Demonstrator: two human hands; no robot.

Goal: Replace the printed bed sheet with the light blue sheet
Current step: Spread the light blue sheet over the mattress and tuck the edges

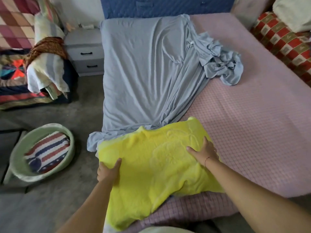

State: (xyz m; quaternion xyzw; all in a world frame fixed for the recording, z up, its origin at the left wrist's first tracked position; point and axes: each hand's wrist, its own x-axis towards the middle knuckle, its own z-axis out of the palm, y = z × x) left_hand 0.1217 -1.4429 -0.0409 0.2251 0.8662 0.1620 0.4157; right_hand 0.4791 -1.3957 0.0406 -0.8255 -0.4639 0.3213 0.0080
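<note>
Head view: the light blue cotton sheet (pixel 148 73) lies half-spread over the pink checked mattress (pixel 252 132), its right side bunched. The left hand (pixel 109 170) pinches the yellow embossed towel (pixel 151 165) and the right hand (pixel 203 152) presses flat on it (probably clearing it) — next, pull the bunch across.

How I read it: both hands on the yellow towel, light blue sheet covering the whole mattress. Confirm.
No: head view shows the light blue sheet covering only the left of the mattress; left hand and right hand are on the yellow towel.
</note>
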